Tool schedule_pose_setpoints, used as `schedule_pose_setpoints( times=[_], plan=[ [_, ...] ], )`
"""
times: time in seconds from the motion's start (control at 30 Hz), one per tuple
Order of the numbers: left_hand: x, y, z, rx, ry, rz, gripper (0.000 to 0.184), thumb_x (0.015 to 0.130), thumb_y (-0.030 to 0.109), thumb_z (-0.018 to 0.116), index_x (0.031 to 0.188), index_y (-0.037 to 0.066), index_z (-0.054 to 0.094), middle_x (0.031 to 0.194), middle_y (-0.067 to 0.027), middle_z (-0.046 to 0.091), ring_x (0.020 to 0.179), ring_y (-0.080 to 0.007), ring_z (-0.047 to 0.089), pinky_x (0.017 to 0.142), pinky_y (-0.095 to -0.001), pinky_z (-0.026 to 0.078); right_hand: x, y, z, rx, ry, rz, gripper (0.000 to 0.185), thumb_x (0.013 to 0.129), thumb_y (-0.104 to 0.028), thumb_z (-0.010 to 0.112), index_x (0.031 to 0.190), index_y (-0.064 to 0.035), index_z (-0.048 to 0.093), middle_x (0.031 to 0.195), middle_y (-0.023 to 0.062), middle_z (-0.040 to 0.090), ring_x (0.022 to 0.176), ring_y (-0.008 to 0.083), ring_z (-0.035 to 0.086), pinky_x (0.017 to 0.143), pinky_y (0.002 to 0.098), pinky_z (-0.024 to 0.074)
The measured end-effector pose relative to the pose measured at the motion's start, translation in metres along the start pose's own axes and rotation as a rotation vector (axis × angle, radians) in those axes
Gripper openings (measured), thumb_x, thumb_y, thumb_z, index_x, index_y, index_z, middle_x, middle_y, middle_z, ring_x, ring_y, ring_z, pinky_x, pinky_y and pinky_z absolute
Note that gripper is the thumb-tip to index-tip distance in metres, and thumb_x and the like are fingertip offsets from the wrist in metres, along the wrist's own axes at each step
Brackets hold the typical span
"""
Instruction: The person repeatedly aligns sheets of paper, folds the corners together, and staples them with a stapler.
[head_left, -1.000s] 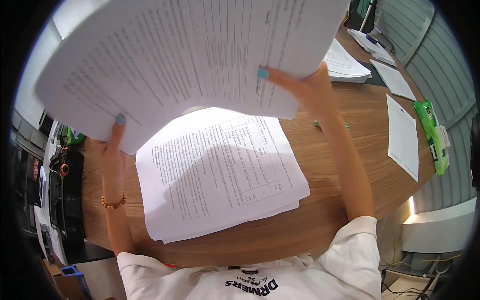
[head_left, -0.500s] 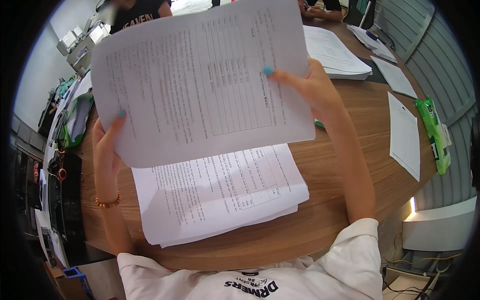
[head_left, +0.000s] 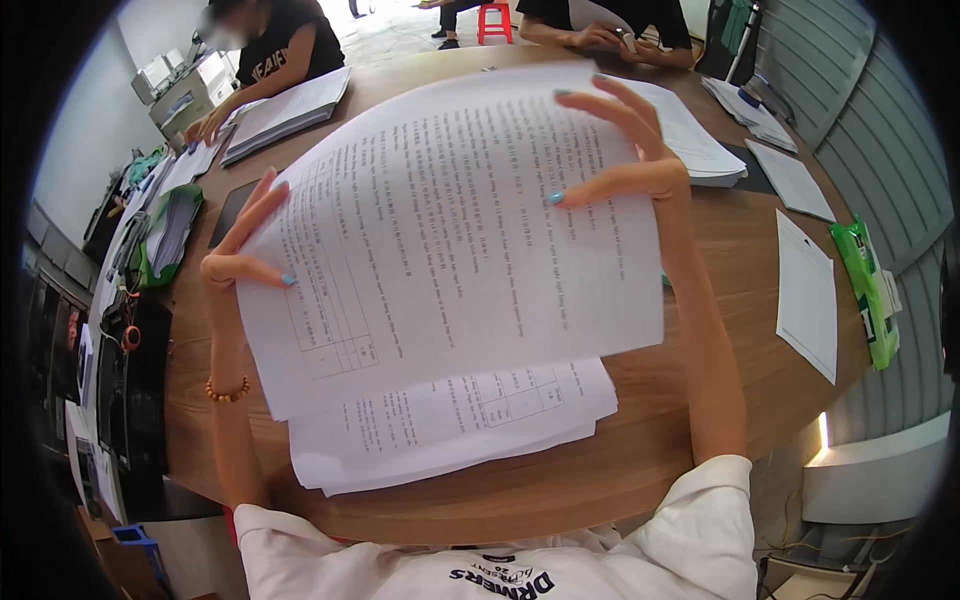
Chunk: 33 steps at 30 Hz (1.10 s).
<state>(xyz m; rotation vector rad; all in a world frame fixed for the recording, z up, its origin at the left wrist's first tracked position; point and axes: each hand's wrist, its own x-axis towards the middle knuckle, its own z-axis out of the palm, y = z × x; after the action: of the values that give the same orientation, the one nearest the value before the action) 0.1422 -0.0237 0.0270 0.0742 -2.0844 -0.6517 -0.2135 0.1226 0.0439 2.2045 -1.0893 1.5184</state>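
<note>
Printed sheets of paper (head_left: 460, 240) are held up in front of me, bowed along their top edge. My left hand (head_left: 240, 240) grips their left edge, thumb on the printed face and fingers near the upper corner. At the upper right, my right hand (head_left: 635, 160) is closed on the other side, with its thumb on the print and its fingers at the top edge. Below lies a stack of printed pages (head_left: 450, 440) on the wooden table, its upper part hidden by the raised sheets. How many sheets I hold, I cannot tell.
Another paper stack (head_left: 690, 140) lies beyond my right hand, near loose sheets (head_left: 808, 290) and a green packet (head_left: 866, 290) at the table's right edge. Across the table (head_left: 740, 250), one person (head_left: 290, 50) handles papers beside a pile (head_left: 285, 115); another person (head_left: 605, 25) sits opposite.
The held sheets have come lower and nearer, and a different printed page faces me. Both hands have shifted their hold, the right one's fingers now showing at the top edge.
</note>
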Motion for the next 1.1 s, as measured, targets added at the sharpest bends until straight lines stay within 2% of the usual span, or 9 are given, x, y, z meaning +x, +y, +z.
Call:
schedule_pose_setpoints(
  times=[0.33, 0.43, 0.53, 0.6, 0.67, 0.7, 0.77, 0.97, 1.1],
  plan=[
    [0.0, 0.0, 0.002, 0.006, 0.087, 0.001, 0.008, 0.052, 0.013, 0.072, 0.053, 0.014, 0.065, 0.126, -0.0217, 0.045, 0.127, -0.04, 0.027, 0.103, -0.0484, 0.024, -0.003, -0.001, 0.006, -0.033, 0.077, 0.014, 0.02, 0.055, -0.013, 0.077, 0.066, -0.0282, 0.07, 0.119, -0.0015, 0.054, 0.122, 0.0205, 0.03, 0.102, 0.033, 0.0292],
    [0.0, -0.001, 0.002, 0.019, 0.078, 0.059, 0.007, 0.056, 0.013, 0.072, 0.054, 0.012, 0.065, 0.125, -0.0231, 0.046, 0.122, -0.0404, 0.036, 0.099, -0.0451, 0.032, -0.002, -0.002, 0.007, 0.077, 0.153, 0.035, 0.017, 0.059, -0.013, 0.074, 0.067, -0.0277, 0.071, 0.109, -0.0002, 0.06, 0.117, 0.0212, 0.038, 0.102, 0.0326, 0.0277],
    [-0.013, 0.004, -0.008, -0.105, 0.1, -0.163, 0.007, 0.064, 0.012, 0.069, 0.07, 0.008, 0.067, 0.118, -0.0232, 0.051, 0.112, -0.0347, 0.049, 0.091, -0.0377, 0.043, -0.002, -0.004, -0.004, -0.095, -0.016, -0.038, 0.012, 0.064, -0.013, 0.071, 0.073, -0.022, 0.072, 0.095, 0.0016, 0.065, 0.1, 0.0197, 0.053, 0.094, 0.0297, 0.0372],
    [-0.021, 0.014, -0.018, 0.271, 0.155, -0.422, 0.02, 0.072, 0.012, 0.065, 0.089, 0.002, 0.064, 0.108, -0.0191, 0.058, 0.097, -0.0244, 0.059, 0.079, -0.0299, 0.049, -0.003, -0.018, -0.012, 0.099, -0.049, 0.381, 0.014, 0.067, -0.012, 0.069, 0.08, -0.0148, 0.071, 0.083, 0.0041, 0.067, 0.084, 0.0162, 0.061, 0.08, 0.0251, 0.0459],
    [-0.02, 0.03, -0.012, 0.35, 0.102, -0.443, 0.028, 0.078, 0.013, 0.062, 0.102, -0.001, 0.058, 0.098, -0.0121, 0.062, 0.087, -0.0165, 0.06, 0.075, -0.0273, 0.048, 0.0, -0.028, -0.012, 0.188, -0.066, 0.443, 0.025, 0.066, -0.012, 0.07, 0.09, -0.0065, 0.067, 0.087, 0.0064, 0.066, 0.078, 0.0131, 0.062, 0.067, 0.0216, 0.0489],
    [-0.026, 0.033, -0.002, -0.121, 0.359, -0.539, 0.026, 0.08, 0.013, 0.06, 0.102, -0.001, 0.057, 0.096, -0.0099, 0.062, 0.083, -0.0137, 0.059, 0.072, -0.0254, 0.047, 0.001, -0.032, -0.011, 0.393, -0.08, 0.561, 0.028, 0.068, -0.013, 0.07, 0.094, -0.0042, 0.065, 0.089, 0.0079, 0.066, 0.078, 0.0141, 0.062, 0.067, 0.0229, 0.0495],
    [-0.018, 0.048, -0.004, -0.256, 0.235, -0.723, 0.025, 0.085, 0.015, 0.057, 0.103, -0.002, 0.055, 0.092, -0.0068, 0.062, 0.08, -0.0089, 0.058, 0.071, -0.0218, 0.047, 0.001, -0.049, -0.01, 0.495, -0.091, 1.027, 0.032, 0.076, -0.015, 0.068, 0.101, 0.0023, 0.058, 0.093, 0.0127, 0.064, 0.074, 0.016, 0.063, 0.067, 0.027, 0.0511],
    [-0.055, 0.082, 0.016, -0.329, 0.176, -1.067, 0.023, 0.084, 0.01, 0.056, 0.102, -0.005, 0.055, 0.088, -0.0082, 0.063, 0.069, -0.0069, 0.059, 0.06, -0.0182, 0.047, -0.04, -0.059, -0.001, 0.717, -0.273, 1.2, 0.033, 0.08, -0.014, 0.063, 0.103, 0.007, 0.055, 0.092, 0.0138, 0.063, 0.078, 0.0142, 0.061, 0.069, 0.0263, 0.0497],
    [-0.08, 0.089, 0.029, -0.241, 0.083, -1.136, 0.021, 0.083, 0.011, 0.059, 0.095, -0.006, 0.059, 0.083, -0.0078, 0.063, 0.069, -0.006, 0.058, 0.057, -0.0178, 0.046, -0.068, -0.063, 0.01, 0.616, -0.346, 1.085, 0.03, 0.081, -0.013, 0.06, 0.101, 0.0092, 0.055, 0.09, 0.0148, 0.063, 0.072, 0.0142, 0.061, 0.065, 0.0267, 0.0485]
  ],
)
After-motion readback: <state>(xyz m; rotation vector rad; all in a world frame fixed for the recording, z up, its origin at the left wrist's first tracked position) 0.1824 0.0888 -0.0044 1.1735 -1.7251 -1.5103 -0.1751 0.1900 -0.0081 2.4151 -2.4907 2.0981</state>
